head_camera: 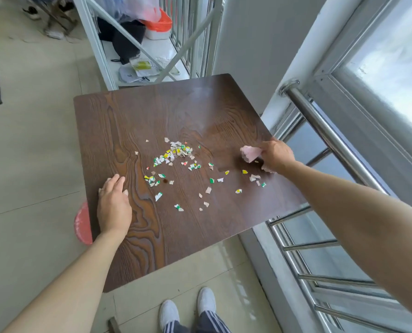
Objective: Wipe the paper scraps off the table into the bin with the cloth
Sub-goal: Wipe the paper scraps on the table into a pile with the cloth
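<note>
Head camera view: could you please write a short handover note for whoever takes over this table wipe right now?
Left hand: flat on the table near its left edge, empty.
Right hand: holds the pink cloth near the right edge.
Paper scraps: scattered mid-table, none swept off that I can see.
Bin: pink, on the floor, partly hidden under the left edge.
Left to do: sweep all scraps leftward into the bin.

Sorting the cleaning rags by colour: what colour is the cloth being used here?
Pale pink; the cloth shows in the head view, held in the right hand.
</note>
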Demonstrator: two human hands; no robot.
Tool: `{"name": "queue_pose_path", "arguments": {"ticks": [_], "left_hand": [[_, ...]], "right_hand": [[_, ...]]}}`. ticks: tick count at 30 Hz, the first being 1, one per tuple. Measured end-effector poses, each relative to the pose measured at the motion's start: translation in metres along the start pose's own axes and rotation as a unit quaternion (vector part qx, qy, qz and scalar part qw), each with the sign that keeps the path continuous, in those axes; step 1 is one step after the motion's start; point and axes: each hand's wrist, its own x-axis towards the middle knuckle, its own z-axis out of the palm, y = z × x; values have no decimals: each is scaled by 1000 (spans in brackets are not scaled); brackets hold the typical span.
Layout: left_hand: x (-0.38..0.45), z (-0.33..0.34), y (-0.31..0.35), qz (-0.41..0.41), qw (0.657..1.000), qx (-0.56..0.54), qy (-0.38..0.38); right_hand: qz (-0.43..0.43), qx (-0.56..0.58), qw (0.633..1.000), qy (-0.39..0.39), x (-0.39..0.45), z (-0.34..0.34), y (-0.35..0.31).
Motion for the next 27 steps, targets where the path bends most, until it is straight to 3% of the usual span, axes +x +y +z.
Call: {"name": "queue_pose_path", "arguments": {"ticks": [2, 5, 10, 15, 20, 23, 27], "left_hand": [[1, 1, 0, -2, 1000, -3, 1], [2, 1, 0, 0, 1000, -3, 1], [1, 1, -2, 4, 1000, -5, 1], [1, -4, -3, 16, 1000, -8, -23], [1, -13, -5, 30, 998, -11, -56], [-4, -20, -4, 29, 998, -12, -57], [-14, -26, -9, 46, 997, -4, -54]], "right_hand": [[52, 8, 998, -23, -10, 13, 9], [84, 23, 996, 5, -24, 32, -3], [74, 97, 992, 28, -38, 50, -58], [41, 164, 986, -8, -36, 51, -102], [36, 114, 993, 22, -31, 26, -85], [65, 56, 995, 48, -40, 10, -52], [142, -4, 990, 17, -65, 16, -17]]}}
